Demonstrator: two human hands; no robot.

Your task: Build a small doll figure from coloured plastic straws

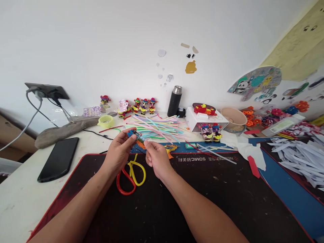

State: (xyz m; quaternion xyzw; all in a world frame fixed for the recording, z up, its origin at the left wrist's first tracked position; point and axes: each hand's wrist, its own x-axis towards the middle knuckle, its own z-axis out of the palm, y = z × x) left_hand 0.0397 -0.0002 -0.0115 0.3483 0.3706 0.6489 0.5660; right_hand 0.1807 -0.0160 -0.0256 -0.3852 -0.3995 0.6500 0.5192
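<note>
My left hand [117, 150] is closed on a small blue and orange craft piece [132, 132], held above the far edge of the black mat [197, 202]. Right beside it, my right hand [157, 157] pinches the light blue and orange end of what looks like the same piece; its exact shape is hidden by the fingers. Scissors [126, 185] with one red and one yellow handle lie on the mat under my hands, their blades not visible. Behind my hands spreads a pile of pastel pipe cleaners [158, 126].
A phone [59, 158] and driftwood [65, 131] lie left, near yellow-green tape [106, 121]. Small figures [144, 105] and a black flask [174, 102] stand by the wall. Farther right are a white box [206, 119], two figures [211, 132], a bowl [234, 118] and paper strips [301, 158].
</note>
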